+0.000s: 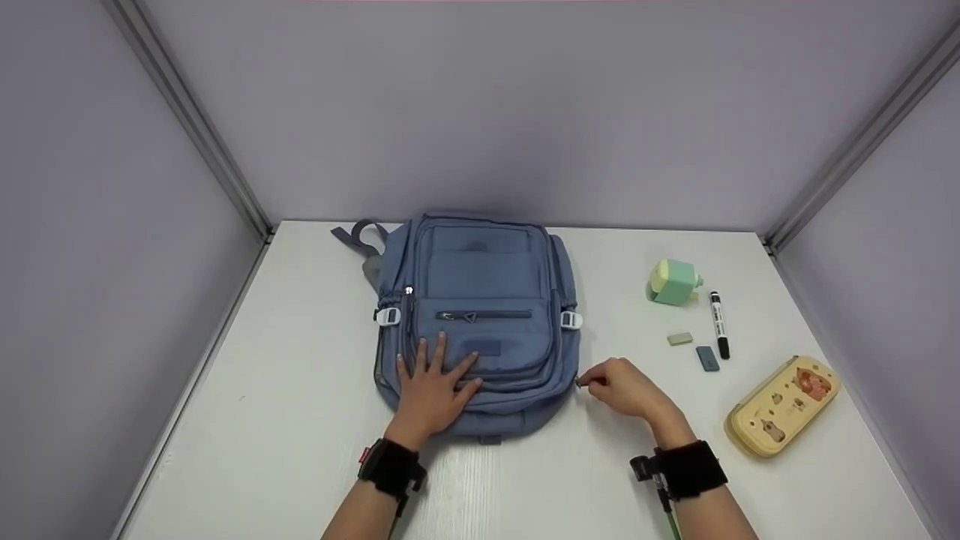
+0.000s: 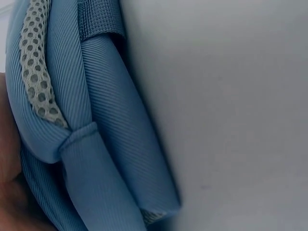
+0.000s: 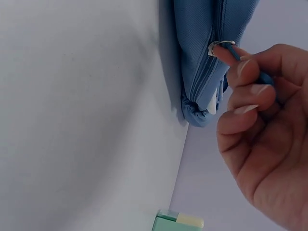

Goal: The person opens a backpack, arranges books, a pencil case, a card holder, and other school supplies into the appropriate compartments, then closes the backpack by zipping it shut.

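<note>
A blue backpack (image 1: 484, 274) lies flat on the white table, its front pocket facing up. My left hand (image 1: 433, 390) rests spread on the lower front of the bag, fingers straight. At the bag's lower right side, my right hand (image 1: 622, 386) pinches a zipper pull (image 3: 237, 52) between thumb and curled fingers. The right wrist view shows its metal slider (image 3: 211, 48) on the side zipper (image 3: 204, 72), with a blue cord running into the fingers. In the left wrist view, only the edge of the left hand (image 2: 12, 159) shows beside the bag's blue fabric (image 2: 120, 110).
Right of the bag stand a green and yellow square bottle-like item (image 1: 673, 282), a black-and-white marker (image 1: 719, 324), a pale eraser (image 1: 680, 339) and a dark blue eraser-like block (image 1: 707, 358). A yellow pencil case (image 1: 784, 405) lies near the right edge. Grey walls (image 1: 480, 112) enclose the table.
</note>
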### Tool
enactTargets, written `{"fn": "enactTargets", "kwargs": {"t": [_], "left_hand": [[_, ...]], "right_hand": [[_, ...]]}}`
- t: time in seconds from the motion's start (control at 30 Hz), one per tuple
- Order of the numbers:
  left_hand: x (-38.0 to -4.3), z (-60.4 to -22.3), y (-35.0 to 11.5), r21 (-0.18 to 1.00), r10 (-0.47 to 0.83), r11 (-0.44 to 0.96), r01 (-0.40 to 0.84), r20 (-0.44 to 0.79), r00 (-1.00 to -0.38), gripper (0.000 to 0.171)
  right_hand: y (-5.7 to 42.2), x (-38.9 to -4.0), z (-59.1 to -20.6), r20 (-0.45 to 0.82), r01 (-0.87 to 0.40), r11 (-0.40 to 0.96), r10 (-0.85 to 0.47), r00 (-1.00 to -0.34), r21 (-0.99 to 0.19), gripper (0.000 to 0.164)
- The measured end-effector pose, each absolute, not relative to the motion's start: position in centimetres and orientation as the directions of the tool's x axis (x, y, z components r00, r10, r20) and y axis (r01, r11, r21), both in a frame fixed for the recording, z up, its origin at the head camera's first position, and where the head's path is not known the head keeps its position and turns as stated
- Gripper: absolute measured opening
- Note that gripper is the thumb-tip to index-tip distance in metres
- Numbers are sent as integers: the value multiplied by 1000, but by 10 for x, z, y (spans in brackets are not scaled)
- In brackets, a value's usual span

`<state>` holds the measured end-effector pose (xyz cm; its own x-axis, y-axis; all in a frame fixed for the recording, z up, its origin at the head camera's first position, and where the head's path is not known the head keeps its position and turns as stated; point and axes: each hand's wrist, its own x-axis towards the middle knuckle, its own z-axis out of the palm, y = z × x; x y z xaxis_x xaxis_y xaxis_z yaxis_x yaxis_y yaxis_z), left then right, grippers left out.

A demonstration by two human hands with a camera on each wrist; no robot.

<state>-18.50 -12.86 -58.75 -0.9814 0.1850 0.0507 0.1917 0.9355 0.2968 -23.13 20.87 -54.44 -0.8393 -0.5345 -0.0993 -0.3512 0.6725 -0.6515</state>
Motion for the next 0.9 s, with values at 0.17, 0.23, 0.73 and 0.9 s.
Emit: {"fn": "enactTargets", "kwargs": {"t": [0.17, 0.23, 0.73, 0.9], "left_hand": [[-184, -586, -127, 285, 174, 942, 177, 37, -984, 53], [-185, -587, -127, 288, 172, 942, 175, 35, -984, 53], [-184, -588, -124, 302, 151, 940, 161, 56, -987, 50], [-184, -589, -124, 321, 159, 932, 171, 65, -985, 50]], "right_hand": [[204, -222, -541, -140, -287, 584, -576, -805, -759, 25], [201, -218, -540, -154, -264, 560, -589, -793, -786, 25], [174, -201, -536, -144, -234, 438, -674, -725, -868, 25], [165, -195, -539, -137, -235, 408, -701, -700, -882, 25]]}}
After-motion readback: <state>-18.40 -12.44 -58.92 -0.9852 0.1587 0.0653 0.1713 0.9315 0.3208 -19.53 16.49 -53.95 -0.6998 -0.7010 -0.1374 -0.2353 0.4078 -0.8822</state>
